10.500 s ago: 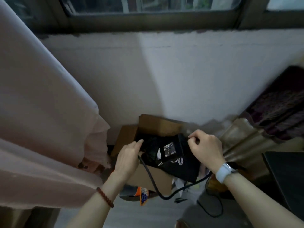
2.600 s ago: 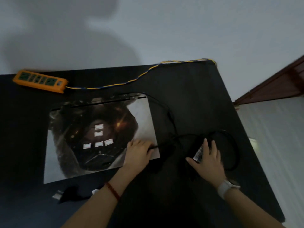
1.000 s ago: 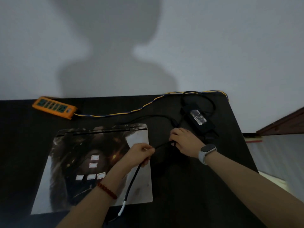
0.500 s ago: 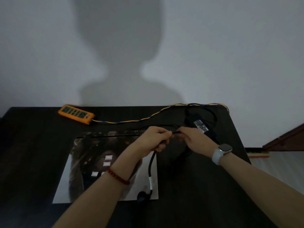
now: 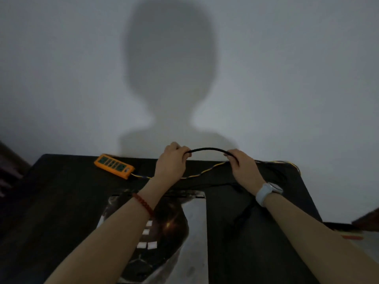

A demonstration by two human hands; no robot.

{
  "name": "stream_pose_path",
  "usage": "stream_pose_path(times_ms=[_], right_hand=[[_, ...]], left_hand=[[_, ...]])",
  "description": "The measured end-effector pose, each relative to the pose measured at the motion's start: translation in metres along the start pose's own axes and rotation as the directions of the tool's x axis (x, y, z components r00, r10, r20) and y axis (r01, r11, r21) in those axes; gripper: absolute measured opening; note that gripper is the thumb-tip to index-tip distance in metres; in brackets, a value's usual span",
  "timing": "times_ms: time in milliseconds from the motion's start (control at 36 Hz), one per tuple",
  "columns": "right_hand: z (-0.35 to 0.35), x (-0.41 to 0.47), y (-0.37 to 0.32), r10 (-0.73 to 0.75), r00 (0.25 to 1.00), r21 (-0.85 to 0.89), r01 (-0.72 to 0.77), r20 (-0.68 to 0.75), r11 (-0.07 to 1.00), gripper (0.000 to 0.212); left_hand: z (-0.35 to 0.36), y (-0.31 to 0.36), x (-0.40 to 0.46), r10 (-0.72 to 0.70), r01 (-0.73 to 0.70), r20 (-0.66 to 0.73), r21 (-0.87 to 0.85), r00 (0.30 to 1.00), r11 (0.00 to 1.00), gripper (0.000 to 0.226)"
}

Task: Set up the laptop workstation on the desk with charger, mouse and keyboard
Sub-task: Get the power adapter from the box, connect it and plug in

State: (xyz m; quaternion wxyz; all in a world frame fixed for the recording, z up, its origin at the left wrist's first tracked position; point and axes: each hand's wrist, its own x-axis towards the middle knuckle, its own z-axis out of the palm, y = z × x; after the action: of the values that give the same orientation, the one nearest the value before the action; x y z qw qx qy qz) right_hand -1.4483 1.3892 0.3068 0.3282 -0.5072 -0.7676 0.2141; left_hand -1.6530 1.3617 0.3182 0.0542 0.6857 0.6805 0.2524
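Head view is showing both hands raised above the far edge of the dark desk (image 5: 61, 201). The left hand (image 5: 171, 160) and right hand (image 5: 243, 167) are each pinching the black charger cable (image 5: 207, 149), which is arching between them toward 12 o'clock. The closed laptop (image 5: 184, 232), its lid covered in a printed skin, is lying on the desk at 6 o'clock beneath the forearms. An orange power strip (image 5: 113, 166) is sitting at 10 o'clock, its twisted cord (image 5: 205, 172) trailing toward 2 o'clock.
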Motion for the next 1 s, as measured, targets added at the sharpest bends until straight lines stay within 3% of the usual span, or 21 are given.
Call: stream_pose_path(times_ms=[56,167,278,417,472,583,639,694,778,861,944,1000], right_hand=[[0.014,0.012,-0.01,-0.024,0.999,-0.044,0.025,0.03,0.999,0.025],[0.053,0.04,-0.035,-0.03,0.995,-0.084,0.038,0.099,0.996,0.025],[0.094,0.07,-0.073,0.003,0.992,0.096,-0.015,0.127,0.995,0.02],[0.144,0.095,-0.087,-0.039,0.989,0.076,0.028,0.14,0.997,0.018],[0.159,0.098,-0.084,-0.037,0.991,0.058,0.03,0.127,0.998,0.017],[0.185,0.104,-0.075,0.054,0.998,-0.043,-0.052,0.043,0.998,0.018],[0.194,0.108,-0.073,0.102,0.995,-0.109,-0.101,0.008,0.989,0.018],[0.202,0.112,-0.075,0.096,0.994,-0.175,-0.086,0.046,0.981,0.019],[0.213,0.115,-0.085,0.048,0.985,-0.297,0.002,0.164,0.955,0.028],[0.235,0.119,-0.105,-0.028,0.936,-0.45,0.194,0.35,0.872,0.04],[0.263,0.115,-0.123,-0.121,0.832,-0.469,0.418,0.542,0.778,0.048],[0.282,0.111,-0.129,-0.107,0.726,-0.465,0.539,0.68,0.702,0.055]], left_hand=[[-0.009,-0.018,0.007,0.041,-0.03,-0.079,0.136,0.996,0.99,0.022],[-0.023,-0.058,0.021,0.027,0.001,-0.104,0.259,0.994,0.966,0.025],[-0.03,-0.097,0.031,0.038,-0.006,-0.081,0.357,0.996,0.934,0.028],[-0.024,-0.16,0.025,0.132,-0.115,-0.105,0.154,0.986,0.981,0.018],[-0.014,-0.187,0.02,0.099,-0.093,-0.057,0.094,0.993,0.991,0.016],[0.007,-0.244,0.014,-0.069,0.083,0.125,-0.112,0.99,0.99,0.004],[0.013,-0.268,0.01,-0.176,0.233,0.208,-0.292,0.962,0.928,0.007],[0.02,-0.286,0.006,-0.217,0.278,0.224,-0.298,0.95,0.913,0.005],[0.033,-0.311,0.003,-0.232,0.26,0.241,-0.093,0.943,0.961,0.03],[0.041,-0.335,0.006,-0.243,0.235,0.335,0.064,0.91,0.97,0.056],[0.042,-0.358,0.014,-0.221,0.166,0.427,0.164,0.877,0.972,0.067],[0.041,-0.372,0.021,-0.225,0.122,0.467,0.24,0.855,0.963,0.072]])
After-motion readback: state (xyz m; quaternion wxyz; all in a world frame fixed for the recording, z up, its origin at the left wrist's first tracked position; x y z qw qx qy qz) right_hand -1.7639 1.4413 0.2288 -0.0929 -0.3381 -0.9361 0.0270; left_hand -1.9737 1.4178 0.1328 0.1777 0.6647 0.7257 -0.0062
